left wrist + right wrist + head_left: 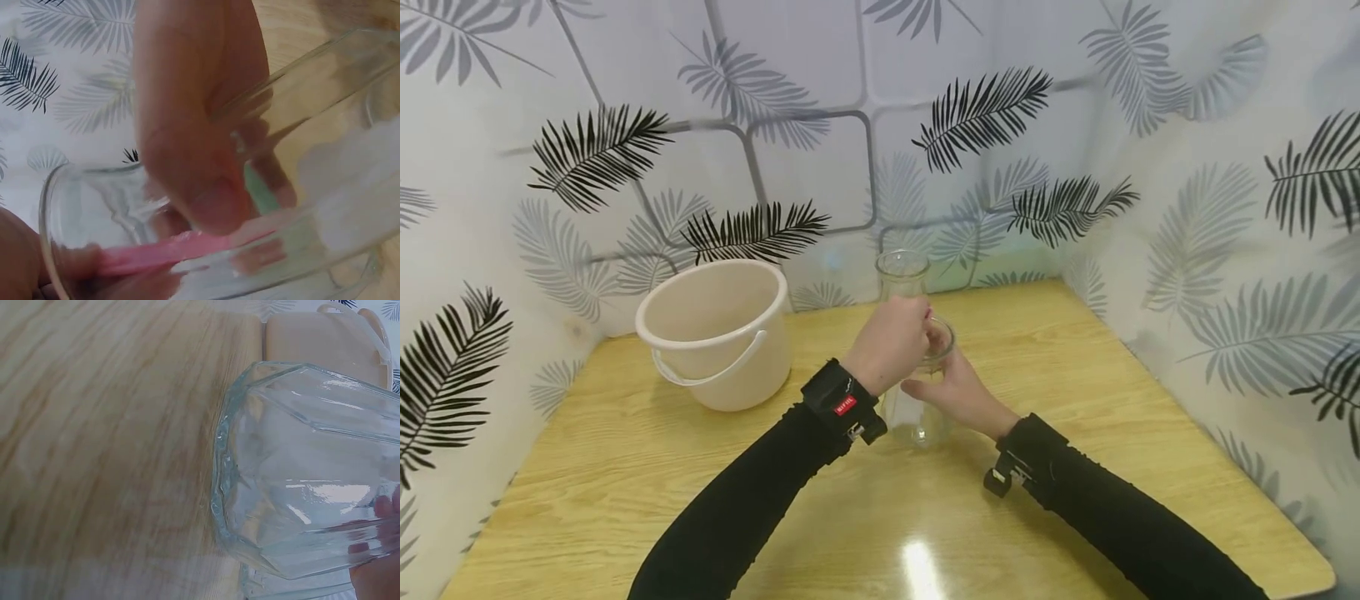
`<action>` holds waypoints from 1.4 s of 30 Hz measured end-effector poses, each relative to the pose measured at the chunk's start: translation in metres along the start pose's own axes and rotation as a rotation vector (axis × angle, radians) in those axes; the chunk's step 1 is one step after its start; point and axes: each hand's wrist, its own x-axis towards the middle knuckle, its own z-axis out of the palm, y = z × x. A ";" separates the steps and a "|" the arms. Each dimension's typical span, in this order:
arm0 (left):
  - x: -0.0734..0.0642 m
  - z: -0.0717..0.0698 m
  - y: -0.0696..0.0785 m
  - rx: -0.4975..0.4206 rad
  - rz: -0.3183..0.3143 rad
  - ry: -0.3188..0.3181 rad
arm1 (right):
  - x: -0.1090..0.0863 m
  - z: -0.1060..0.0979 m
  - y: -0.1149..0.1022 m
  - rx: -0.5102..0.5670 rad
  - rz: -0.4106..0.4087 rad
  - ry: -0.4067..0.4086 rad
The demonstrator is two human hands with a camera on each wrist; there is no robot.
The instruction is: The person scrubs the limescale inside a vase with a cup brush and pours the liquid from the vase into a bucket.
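A clear glass vase (925, 427) with faceted sides stands on the table. My right hand (961, 393) grips its side, the thumb across the near face. At its mouth my left hand (891, 346) pinches a bottle brush by its pink and green handle (169, 251). The brush's whitish head (353, 184) shows blurred through the glass, inside the vase. In the right wrist view the thick base of the vase (294, 465) faces the camera, with right fingertips (382, 507) against it. Left-hand fingers are partly hidden behind the rim.
A second clear glass vase (901, 267) stands just behind, partly covered by my left hand. To the left is a cream bucket (748, 367) with its handle hanging down in front. Leaf-patterned sheeting (805, 175) encloses the wooden table (1120, 392) at the back and sides.
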 end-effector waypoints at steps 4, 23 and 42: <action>-0.002 0.007 -0.002 0.006 0.058 0.073 | 0.000 0.002 0.001 0.009 -0.004 -0.002; -0.005 0.005 0.000 -0.247 0.019 0.036 | -0.002 0.002 0.000 0.033 0.004 -0.021; -0.009 -0.010 0.007 0.006 0.093 -0.044 | 0.001 0.000 0.000 -0.020 -0.013 -0.027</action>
